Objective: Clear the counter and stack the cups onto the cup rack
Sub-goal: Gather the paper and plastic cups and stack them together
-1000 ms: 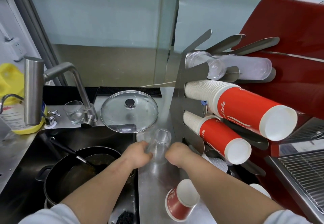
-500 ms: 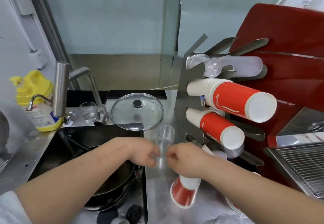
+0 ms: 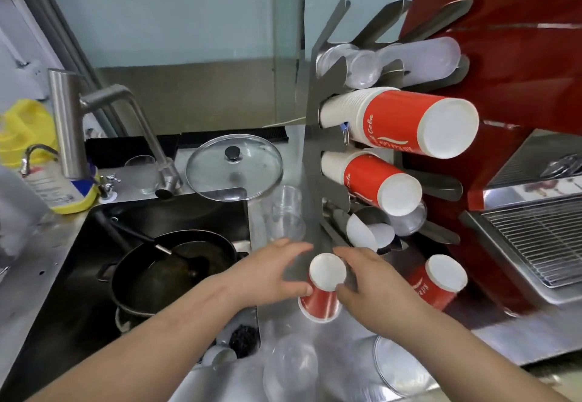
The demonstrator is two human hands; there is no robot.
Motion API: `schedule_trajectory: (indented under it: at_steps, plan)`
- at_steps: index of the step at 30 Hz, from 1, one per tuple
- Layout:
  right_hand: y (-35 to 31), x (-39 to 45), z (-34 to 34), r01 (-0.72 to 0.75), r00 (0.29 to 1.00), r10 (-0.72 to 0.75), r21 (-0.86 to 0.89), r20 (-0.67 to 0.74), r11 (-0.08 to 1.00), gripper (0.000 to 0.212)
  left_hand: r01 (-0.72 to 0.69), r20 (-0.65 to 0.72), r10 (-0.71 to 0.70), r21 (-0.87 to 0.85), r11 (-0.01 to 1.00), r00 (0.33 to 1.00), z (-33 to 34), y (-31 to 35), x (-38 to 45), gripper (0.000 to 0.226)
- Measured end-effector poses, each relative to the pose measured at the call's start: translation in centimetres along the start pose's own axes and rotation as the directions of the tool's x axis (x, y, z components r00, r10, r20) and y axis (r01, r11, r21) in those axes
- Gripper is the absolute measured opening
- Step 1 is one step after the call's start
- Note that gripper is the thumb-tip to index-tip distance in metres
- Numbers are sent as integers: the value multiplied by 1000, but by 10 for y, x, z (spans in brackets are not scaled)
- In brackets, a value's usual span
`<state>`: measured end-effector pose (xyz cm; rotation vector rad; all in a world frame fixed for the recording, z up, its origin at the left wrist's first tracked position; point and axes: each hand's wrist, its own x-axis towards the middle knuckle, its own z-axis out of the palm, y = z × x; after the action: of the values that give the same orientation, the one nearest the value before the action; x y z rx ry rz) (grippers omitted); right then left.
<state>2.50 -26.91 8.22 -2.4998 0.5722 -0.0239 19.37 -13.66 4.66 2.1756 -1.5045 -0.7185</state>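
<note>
I count two loose red paper cups on the desk: one upturned cup (image 3: 324, 288) at centre and one (image 3: 437, 282) to its right. The cup rack (image 3: 311, 162) carries two stacks of red cups, an upper stack (image 3: 406, 121) and a lower stack (image 3: 368, 181). I count one clear cup stack (image 3: 285, 212) standing left of the rack, one glass lid (image 3: 234, 167), one pan (image 3: 173, 272), one faucet (image 3: 94, 118), and one yellow bottle (image 3: 41, 162).
</note>
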Motion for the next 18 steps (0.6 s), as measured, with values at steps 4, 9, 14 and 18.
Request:
schedule_trajectory:
  at_steps: [4, 9, 14, 18]
  plan:
    - [10, -4, 19, -3, 999, 7, 97, -43, 995, 45, -10, -25, 9, -78, 997, 1000, 18, 7, 8, 77]
    - [15, -5, 28, -41, 997, 47, 123, -53, 992, 45, -4, -35, 1, -87, 996, 999, 27, 13, 11, 68]
    - [15, -12, 12, -24, 997, 39, 213, -67, 977, 39, 1, -52, -8, -126, 992, 999, 16, 25, 8, 72]
    - [11, -25, -14, 40, 994, -9, 288, -110, 957, 38, -47, -108, 29, -167, 985, 994, 0, 48, 1, 69]
